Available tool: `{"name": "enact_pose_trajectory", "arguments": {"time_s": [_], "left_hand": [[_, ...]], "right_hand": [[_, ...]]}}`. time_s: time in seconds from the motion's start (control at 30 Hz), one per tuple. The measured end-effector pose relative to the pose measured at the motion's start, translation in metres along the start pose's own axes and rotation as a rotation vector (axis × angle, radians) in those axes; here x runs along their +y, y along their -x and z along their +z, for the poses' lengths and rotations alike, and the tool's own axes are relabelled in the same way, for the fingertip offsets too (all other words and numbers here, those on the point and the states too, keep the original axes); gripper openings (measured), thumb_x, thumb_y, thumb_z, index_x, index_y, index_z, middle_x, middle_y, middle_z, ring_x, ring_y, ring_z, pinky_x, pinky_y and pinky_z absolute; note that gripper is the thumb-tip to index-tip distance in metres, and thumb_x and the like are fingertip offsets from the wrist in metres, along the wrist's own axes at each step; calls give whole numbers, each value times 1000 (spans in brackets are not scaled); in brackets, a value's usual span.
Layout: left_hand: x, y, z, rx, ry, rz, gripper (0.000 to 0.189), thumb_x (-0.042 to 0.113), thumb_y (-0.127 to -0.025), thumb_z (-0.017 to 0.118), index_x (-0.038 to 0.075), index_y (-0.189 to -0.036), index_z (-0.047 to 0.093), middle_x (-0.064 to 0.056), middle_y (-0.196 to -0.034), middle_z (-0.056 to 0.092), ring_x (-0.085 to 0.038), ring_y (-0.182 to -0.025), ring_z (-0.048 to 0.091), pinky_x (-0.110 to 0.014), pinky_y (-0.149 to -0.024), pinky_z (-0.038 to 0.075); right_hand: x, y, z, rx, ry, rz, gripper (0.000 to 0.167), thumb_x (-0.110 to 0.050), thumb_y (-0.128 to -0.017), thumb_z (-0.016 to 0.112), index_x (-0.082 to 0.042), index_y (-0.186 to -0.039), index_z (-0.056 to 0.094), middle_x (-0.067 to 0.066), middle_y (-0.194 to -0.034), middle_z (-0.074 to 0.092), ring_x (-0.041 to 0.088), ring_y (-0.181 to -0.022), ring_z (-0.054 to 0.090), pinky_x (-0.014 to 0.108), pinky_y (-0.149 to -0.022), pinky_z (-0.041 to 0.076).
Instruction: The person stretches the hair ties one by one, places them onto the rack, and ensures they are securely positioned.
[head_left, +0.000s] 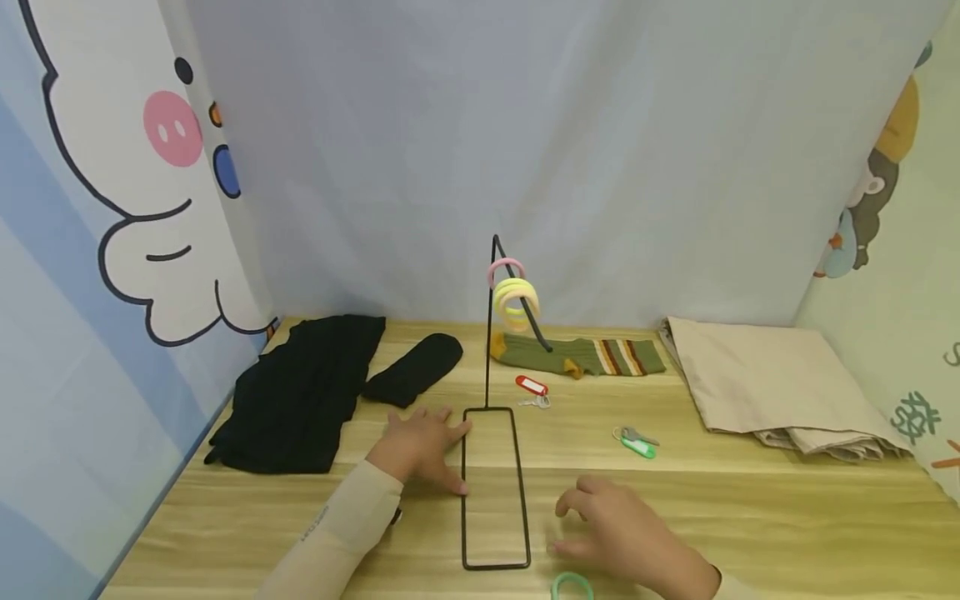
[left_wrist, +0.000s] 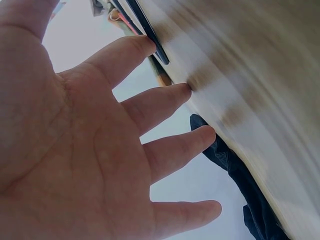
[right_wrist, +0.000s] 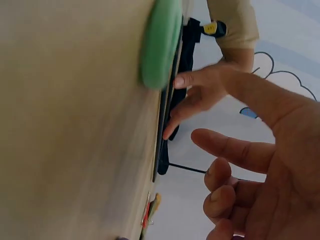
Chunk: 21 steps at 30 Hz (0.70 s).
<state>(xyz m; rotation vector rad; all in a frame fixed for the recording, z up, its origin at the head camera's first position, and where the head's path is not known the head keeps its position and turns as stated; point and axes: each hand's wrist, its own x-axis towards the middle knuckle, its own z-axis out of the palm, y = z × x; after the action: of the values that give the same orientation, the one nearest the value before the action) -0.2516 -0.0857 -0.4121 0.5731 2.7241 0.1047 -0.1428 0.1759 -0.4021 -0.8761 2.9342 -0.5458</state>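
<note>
A black wire stand (head_left: 522, 483) has a flat rectangular base and an upright with a slanting top arm. On that arm hang a pink ring (head_left: 491, 276) and several pale yellow rings (head_left: 534, 293). My left hand (head_left: 424, 447) lies with spread fingers at the left side of the base, thumb and index fingertip right at the wire. My right hand (head_left: 626, 533) hovers to the right of the base, fingers loosely bent and holding nothing. Just below it is a green ring (head_left: 572, 575), cut off by the head view's lower edge; it appears large in the right wrist view (right_wrist: 162, 45).
Black folded cloth (head_left: 300, 400) and a black sock (head_left: 416, 367) lie at the left. Behind the stand is a green striped sock (head_left: 585, 357). Keys with a red tag (head_left: 532, 385) and a green tag (head_left: 637, 447) lie right of the stand, beige cloth (head_left: 780, 383) farther right.
</note>
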Motion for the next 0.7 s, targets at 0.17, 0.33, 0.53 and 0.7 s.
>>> {"name": "enact_pose_trajectory", "arguments": {"time_s": [0.17, 0.33, 0.53, 0.7], "left_hand": [[0, 2, -2, -3, 10, 0, 92, 61, -64, 73, 30, -143, 37, -10, -151, 29, -41, -137, 25, -73, -98, 16], [1, 2, -2, 6, 12, 8, 92, 61, -63, 74, 29, -142, 38, -11, -150, 31, -41, -136, 27, -74, -97, 17], [1, 2, -2, 13, 9, 10, 92, 62, -63, 73, 29, -142, 39, -11, -150, 32, -42, -135, 28, -74, -97, 18], [0, 1, -1, 13, 8, 9, 92, 62, -63, 73, 30, -142, 38, -10, -150, 31, -42, -135, 28, -74, -97, 18]], "right_hand": [[-3, 13, 1, -151, -49, 4, 47, -59, -75, 65, -17, -98, 67, -13, -81, 48, -1, -67, 38, 19, -58, 36], [2, 20, 5, -148, 6, -96, 32, -47, -79, 67, -20, -96, 69, -13, -81, 49, -3, -68, 38, 16, -58, 35], [8, 22, 10, -126, 41, -219, 33, -53, -77, 64, -22, -89, 69, -16, -77, 46, -5, -65, 33, 11, -55, 29], [6, 21, 12, -132, 72, -238, 28, -47, -77, 66, -22, -88, 68, -16, -76, 46, -5, -66, 34, 11, -56, 29]]}}
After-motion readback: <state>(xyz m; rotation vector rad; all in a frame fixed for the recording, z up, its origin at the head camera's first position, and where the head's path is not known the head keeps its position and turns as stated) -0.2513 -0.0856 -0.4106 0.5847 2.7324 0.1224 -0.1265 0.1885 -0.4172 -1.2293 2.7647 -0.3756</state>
